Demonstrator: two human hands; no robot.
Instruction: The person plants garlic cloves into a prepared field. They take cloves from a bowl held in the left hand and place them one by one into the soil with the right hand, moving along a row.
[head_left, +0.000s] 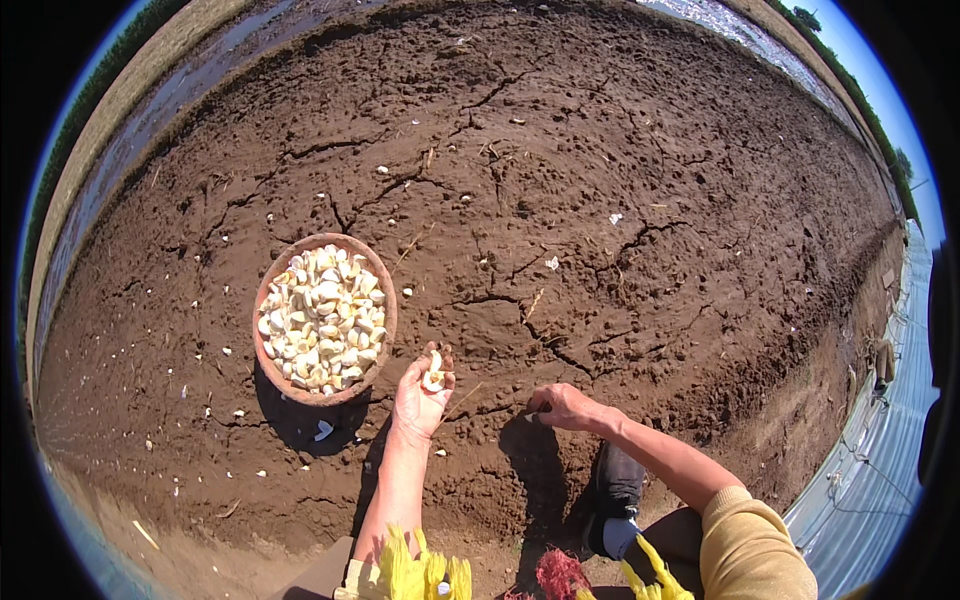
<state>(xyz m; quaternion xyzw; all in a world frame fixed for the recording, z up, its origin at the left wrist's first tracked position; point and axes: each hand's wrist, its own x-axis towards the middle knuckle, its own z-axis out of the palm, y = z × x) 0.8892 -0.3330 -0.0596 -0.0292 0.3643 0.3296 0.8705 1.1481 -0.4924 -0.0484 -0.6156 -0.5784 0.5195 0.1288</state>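
Observation:
Several peeled-looking garlic cloves (433, 375) lie in my left hand (420, 405), which is palm up with its fingers curled around them. Just to the left stands a round reddish bowl (265, 352), heaped with pale garlic cloves (326, 315). My right hand (568, 407) is low over the brown soil (480, 337), knuckles up and fingers bent together. A small pale piece, apparently a garlic clove (531, 417), shows at its fingertips; the fingers partly hide it.
Single cloves dot the cracked soil, mostly on the left. My dark shoe (621, 480) is below my right hand. Plastic sheeting (862, 457) with cords runs along the right edge. Yellow fringe (427, 570) and red mesh (561, 574) show at the bottom. Wet ground (180, 90) lies beyond the bed.

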